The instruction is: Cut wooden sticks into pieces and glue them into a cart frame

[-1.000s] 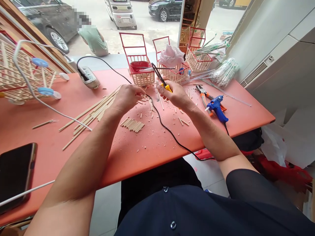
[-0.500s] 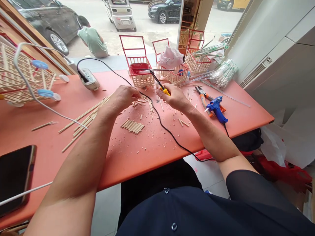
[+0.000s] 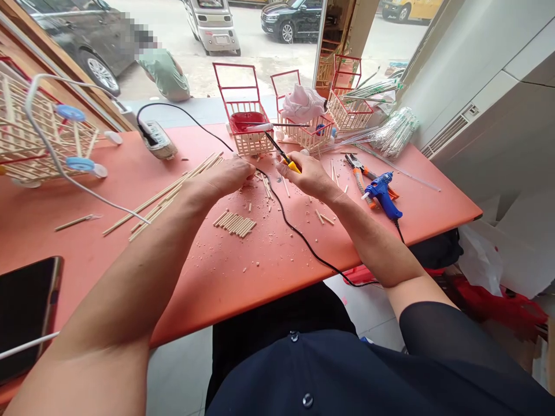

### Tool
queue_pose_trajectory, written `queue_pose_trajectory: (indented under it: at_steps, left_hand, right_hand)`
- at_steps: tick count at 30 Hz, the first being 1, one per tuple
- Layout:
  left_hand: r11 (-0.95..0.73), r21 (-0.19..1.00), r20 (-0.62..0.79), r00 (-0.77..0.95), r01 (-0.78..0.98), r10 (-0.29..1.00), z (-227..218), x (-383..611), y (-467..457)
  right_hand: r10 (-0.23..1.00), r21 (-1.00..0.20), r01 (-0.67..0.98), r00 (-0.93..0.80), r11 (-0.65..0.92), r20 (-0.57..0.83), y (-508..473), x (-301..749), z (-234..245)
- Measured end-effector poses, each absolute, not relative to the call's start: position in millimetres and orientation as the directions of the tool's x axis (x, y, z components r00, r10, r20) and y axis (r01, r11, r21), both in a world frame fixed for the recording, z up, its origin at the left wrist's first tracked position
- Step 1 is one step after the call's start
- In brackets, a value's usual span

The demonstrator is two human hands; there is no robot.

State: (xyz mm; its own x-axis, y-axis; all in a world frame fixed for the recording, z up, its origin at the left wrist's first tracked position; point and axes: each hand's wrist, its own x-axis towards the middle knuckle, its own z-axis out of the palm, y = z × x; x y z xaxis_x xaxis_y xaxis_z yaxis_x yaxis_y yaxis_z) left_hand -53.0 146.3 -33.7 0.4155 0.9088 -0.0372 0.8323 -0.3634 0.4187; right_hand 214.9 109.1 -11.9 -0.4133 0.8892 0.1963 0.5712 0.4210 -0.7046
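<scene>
Yellow-handled pliers (image 3: 288, 159), over the pink table (image 3: 203, 294) in the right hand (image 3: 309, 174), whose fingers wrap round them. From the pliers: left hand (image 3: 232, 177) at 8 o'clock, fingers curled inward, any hold impossible to tell; row of short sticks (image 3: 235, 223) at 7; red-rimmed cart (image 3: 252, 143) at 10; blue glue gun (image 3: 384, 193) at 4.

My table (image 3: 208, 289) is pink-orange; clock centred on the row of short sticks (image 3: 235, 223) lying on it. Long sticks (image 3: 167, 196) at 10, single stick (image 3: 71, 223) at 9, dark phone (image 3: 26, 306) near 8. I see a power strip (image 3: 161, 143) between 10 and 11, red-trimmed cart (image 3: 254, 143) at 12, orange-handled pliers (image 3: 358, 167) at 2, blue glue gun (image 3: 385, 193) at 3, overlapping them. Black cable (image 3: 299, 229) crosses; crumbs scattered around.
</scene>
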Motion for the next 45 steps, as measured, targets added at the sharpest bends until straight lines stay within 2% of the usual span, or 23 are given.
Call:
queue_pose_trajectory:
  at_steps: [5, 8, 11, 12, 14, 16, 18, 21, 29, 39, 45]
  left_hand:
    - [-0.254, 0.542, -0.022, 0.316, 0.801, 0.948, -36.4, -46.2, 135.7]
    - [-0.250, 0.558, 0.028, 0.283, 0.791, 0.959, -34.4, -42.0, 128.7]
    - [-0.160, 0.651, 0.100, 0.125, 0.742, 0.987, -25.5, -41.7, 115.3]
    - [-0.119, 0.731, 0.109, 0.057, 0.672, 0.992, -21.7, -42.2, 108.6]
    - [-0.049, 0.915, 0.054, -0.001, 0.400, 0.999, -14.8, -43.2, 92.6]
    - [0.057, 0.990, -0.061, 0.029, 0.127, 0.998, -10.7, -42.5, 75.4]
    - [0.145, 0.989, -0.145, 0.028, -0.011, 0.989, -10.6, -39.4, 60.3]
    - [0.176, 0.976, -0.177, 0.001, -0.131, 0.984, -16.1, -32.1, 45.0]
    - [0.201, 0.946, -0.228, -0.081, -0.256, 0.970, -24.6, -12.6, 34.6]
    - [0.182, 0.941, -0.206, -0.055, -0.285, 0.977, -31.7, -3.7, 32.0]
    - [0.198, 0.939, -0.215, -0.033, -0.280, 0.976, -30.3, -2.9, 30.8]
  right_hand:
    - [0.892, -0.720, 0.557, -0.406, 0.414, 0.199, 111.3, 213.1, -16.8]
    - [0.890, -0.720, 0.549, -0.399, 0.425, 0.220, 113.4, 212.9, -19.5]
    - [0.888, -0.730, 0.530, -0.390, 0.432, 0.243, 114.1, 213.5, -19.4]
    - [0.885, -0.740, 0.512, -0.392, 0.436, 0.250, 113.5, 213.4, -18.7]
    - [0.867, -0.764, 0.456, -0.417, 0.457, 0.271, 110.8, 212.2, -17.0]
    - [0.835, -0.775, 0.392, -0.463, 0.495, 0.299, 106.6, 209.0, -16.3]
    - [0.796, -0.766, 0.349, -0.508, 0.541, 0.331, 102.2, 204.0, -18.0]
    - [0.745, -0.729, 0.322, -0.553, 0.604, 0.374, 97.9, 194.9, -25.5]
    - [0.675, -0.629, 0.303, -0.529, 0.716, 0.513, 96.2, 183.4, -43.8]
    - [0.608, -0.587, 0.256, -0.579, 0.768, 0.543, 96.1, 183.3, -48.6]
    - [0.625, -0.595, 0.280, -0.585, 0.753, 0.516, 96.8, 184.3, -48.4]
